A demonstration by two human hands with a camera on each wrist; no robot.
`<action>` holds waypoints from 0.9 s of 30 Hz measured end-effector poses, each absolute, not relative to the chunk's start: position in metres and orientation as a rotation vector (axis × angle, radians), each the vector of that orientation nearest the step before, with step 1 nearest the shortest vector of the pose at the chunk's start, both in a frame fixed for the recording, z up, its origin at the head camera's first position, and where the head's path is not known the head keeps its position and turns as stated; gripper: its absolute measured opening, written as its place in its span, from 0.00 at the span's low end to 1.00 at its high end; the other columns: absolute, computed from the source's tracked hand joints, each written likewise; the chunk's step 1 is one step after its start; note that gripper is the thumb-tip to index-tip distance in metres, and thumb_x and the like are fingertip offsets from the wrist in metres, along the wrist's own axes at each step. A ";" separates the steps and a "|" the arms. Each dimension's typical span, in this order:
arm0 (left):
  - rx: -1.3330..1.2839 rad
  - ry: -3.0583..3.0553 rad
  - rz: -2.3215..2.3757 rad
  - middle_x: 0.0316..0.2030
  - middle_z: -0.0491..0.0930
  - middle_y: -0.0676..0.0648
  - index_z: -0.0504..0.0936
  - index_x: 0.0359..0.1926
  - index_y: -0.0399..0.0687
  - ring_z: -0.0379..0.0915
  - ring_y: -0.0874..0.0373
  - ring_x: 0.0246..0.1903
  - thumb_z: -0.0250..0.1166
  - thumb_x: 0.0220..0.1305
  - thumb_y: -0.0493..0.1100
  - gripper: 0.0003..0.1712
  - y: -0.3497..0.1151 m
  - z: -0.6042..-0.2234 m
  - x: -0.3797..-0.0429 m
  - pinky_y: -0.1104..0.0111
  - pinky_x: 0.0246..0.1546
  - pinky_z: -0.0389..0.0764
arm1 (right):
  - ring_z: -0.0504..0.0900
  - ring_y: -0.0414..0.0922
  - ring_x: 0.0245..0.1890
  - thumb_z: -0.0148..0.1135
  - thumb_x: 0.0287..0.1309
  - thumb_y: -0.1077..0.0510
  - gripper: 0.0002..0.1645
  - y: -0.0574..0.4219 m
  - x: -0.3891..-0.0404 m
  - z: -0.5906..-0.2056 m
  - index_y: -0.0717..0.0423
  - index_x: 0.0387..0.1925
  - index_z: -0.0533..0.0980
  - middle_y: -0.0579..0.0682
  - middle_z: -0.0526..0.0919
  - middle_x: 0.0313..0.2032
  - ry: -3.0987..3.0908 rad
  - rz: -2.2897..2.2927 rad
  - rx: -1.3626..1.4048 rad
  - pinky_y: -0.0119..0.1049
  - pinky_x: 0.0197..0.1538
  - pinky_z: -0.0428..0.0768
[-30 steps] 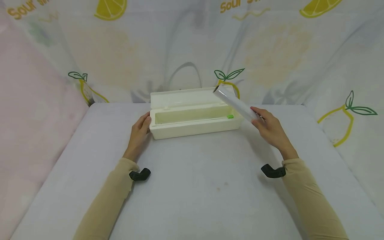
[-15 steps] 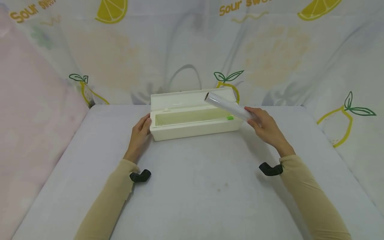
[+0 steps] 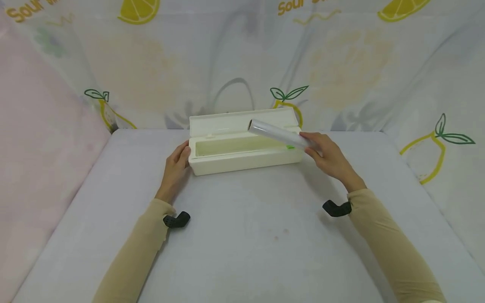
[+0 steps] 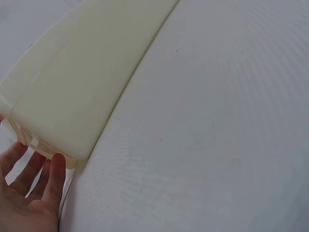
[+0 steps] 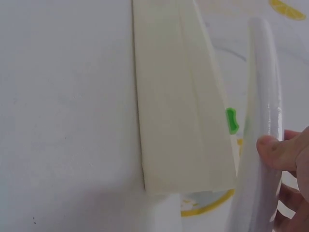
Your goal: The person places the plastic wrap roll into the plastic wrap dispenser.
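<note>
A roll of cling film (image 3: 270, 131) slants above the cream wrap dispenser box (image 3: 246, 164), its near end in my right hand (image 3: 330, 158). In the right wrist view, my thumb and fingers pinch the film roll (image 5: 265, 106). The box's lid (image 3: 223, 125) stands raised at the back, and the long trough inside is uncovered. A small green slider (image 3: 290, 147) sits on the box's front rim, towards the right. My left hand (image 3: 174, 170) rests against the box's left end. In the left wrist view, the fingertips (image 4: 58, 162) touch that end.
A white cloth-covered table (image 3: 242, 235) lies under the box. Behind it hangs a curtain (image 3: 242, 54) with lemon prints, close to the raised lid. Black wrist mounts (image 3: 337, 208) stick out inward from both sleeves.
My right hand has carried the cling film roll leftward over the box, and the roll now lies flatter. My left hand and the box have stayed in place.
</note>
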State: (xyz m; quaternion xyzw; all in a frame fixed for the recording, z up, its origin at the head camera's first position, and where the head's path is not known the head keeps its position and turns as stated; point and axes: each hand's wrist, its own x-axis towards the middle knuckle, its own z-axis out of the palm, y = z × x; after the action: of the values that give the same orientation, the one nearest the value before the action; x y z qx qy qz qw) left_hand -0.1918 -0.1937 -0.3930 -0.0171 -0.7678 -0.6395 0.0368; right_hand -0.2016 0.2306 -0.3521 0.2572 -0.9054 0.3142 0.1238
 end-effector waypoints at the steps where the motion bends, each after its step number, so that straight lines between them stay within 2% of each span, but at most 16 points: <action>1: -0.054 -2.354 -1.966 0.68 0.63 0.40 0.62 0.69 0.41 0.68 0.75 0.47 0.48 0.73 0.51 0.29 -0.194 -0.394 -0.192 0.84 0.44 0.73 | 0.70 0.59 0.56 0.59 0.60 0.66 0.27 0.229 -0.202 -0.352 0.59 0.62 0.68 0.62 0.74 0.57 -2.638 0.903 0.759 0.55 0.56 0.67; 7: -0.055 -2.331 -1.993 0.68 0.64 0.43 0.63 0.69 0.46 0.68 0.73 0.49 0.48 0.72 0.52 0.29 -0.200 -0.408 -0.202 0.83 0.45 0.74 | 0.72 0.56 0.50 0.60 0.59 0.66 0.27 0.221 -0.205 -0.348 0.58 0.60 0.69 0.61 0.77 0.54 -2.630 0.865 0.791 0.50 0.51 0.69; 15: -0.053 -2.329 -1.961 0.67 0.65 0.46 0.64 0.69 0.50 0.70 0.69 0.51 0.49 0.71 0.57 0.30 -0.202 -0.420 -0.208 0.80 0.46 0.74 | 0.72 0.56 0.48 0.60 0.59 0.67 0.26 0.214 -0.210 -0.346 0.58 0.60 0.70 0.60 0.77 0.53 -2.628 0.851 0.841 0.49 0.49 0.68; 27: -0.068 -2.310 -1.955 0.67 0.66 0.45 0.64 0.68 0.49 0.69 0.69 0.52 0.49 0.70 0.59 0.32 -0.203 -0.423 -0.210 0.80 0.46 0.75 | 0.70 0.58 0.53 0.62 0.56 0.68 0.27 0.206 -0.217 -0.346 0.59 0.59 0.71 0.60 0.76 0.56 -2.594 0.881 0.910 0.52 0.56 0.67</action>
State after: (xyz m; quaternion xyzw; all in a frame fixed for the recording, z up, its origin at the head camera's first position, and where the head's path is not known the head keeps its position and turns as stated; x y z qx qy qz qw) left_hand -0.2102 -0.2027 -0.4234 -0.0224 -0.7618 -0.6449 0.0574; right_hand -0.2169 0.2063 -0.3465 0.3126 -0.8913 0.3029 0.1273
